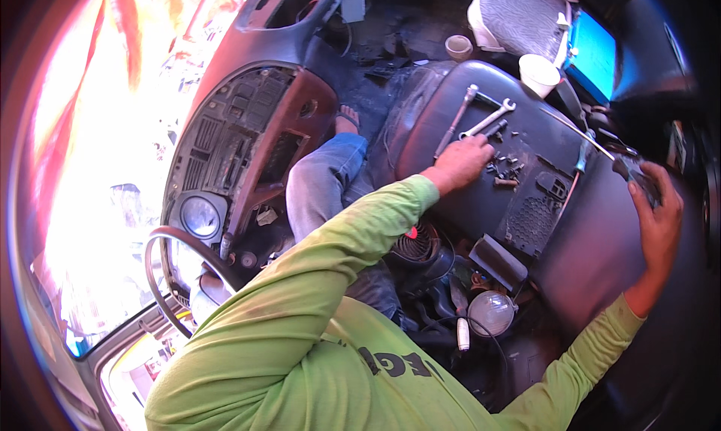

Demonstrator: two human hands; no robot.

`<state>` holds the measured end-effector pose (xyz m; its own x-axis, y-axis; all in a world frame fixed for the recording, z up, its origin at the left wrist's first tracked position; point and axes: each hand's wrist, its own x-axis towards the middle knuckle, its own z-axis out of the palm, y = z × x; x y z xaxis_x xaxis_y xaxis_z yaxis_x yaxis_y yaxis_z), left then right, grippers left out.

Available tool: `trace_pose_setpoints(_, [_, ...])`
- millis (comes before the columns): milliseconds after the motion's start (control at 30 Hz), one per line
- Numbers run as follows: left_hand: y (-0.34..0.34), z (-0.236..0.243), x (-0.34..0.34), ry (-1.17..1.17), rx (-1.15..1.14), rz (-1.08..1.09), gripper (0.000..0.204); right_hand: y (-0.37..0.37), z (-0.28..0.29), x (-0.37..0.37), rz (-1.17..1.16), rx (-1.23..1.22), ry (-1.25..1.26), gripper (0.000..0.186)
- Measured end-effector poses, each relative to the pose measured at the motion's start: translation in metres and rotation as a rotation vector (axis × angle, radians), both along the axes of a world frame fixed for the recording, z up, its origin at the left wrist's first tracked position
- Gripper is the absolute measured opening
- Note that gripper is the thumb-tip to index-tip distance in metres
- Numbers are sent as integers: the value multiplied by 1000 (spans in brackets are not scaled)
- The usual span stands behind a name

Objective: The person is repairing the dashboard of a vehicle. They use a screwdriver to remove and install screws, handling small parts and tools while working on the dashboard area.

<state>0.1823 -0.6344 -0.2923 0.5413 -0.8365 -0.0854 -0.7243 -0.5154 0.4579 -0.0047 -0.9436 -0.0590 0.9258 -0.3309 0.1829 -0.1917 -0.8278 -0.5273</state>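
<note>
Left hand: my left hand (pixel 464 163) rests knuckles up on the dark seat (pixel 601 236); its fingers are curled down over the near edge of the pile of small screws (pixel 505 167). I cannot tell if it pinches one already.
Right hand: my right hand (pixel 655 213) is far out at the right and closed around a small dark part (pixel 635 172), which it holds up above the seat.
Screws: they lie loose on the seat, just to the right of the left fingertips, touching them or almost so.
Wrench: the silver wrench (pixel 487 119) lies just above the left hand; its long axis runs from lower left to upper right, with the open end away from me.
Second tool: a long thin bar tool (pixel 456 119) lies beside the wrench, also slanted up and right.
Nearer hand: the left one is clearly nearer to the screws and both tools; the right one is well apart from them.
Around: a white cup (pixel 538 73) stands beyond the tools, and a black vent panel (pixel 535 209) lies on the seat between my hands.
</note>
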Motion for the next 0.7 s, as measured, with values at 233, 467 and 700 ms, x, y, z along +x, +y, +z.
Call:
trace_pose_setpoints(233, [19,4,5,267,-359,86,17,7,5,1,26,35,-57,29])
trace_pose_setpoints(467, [21,7,-1,537,-281,261,20,7,7,3,22,12,-43,29])
trace_pose_setpoints(700, [21,15,0,1256,-497,548,20,7,9,1,49,77,-43,30])
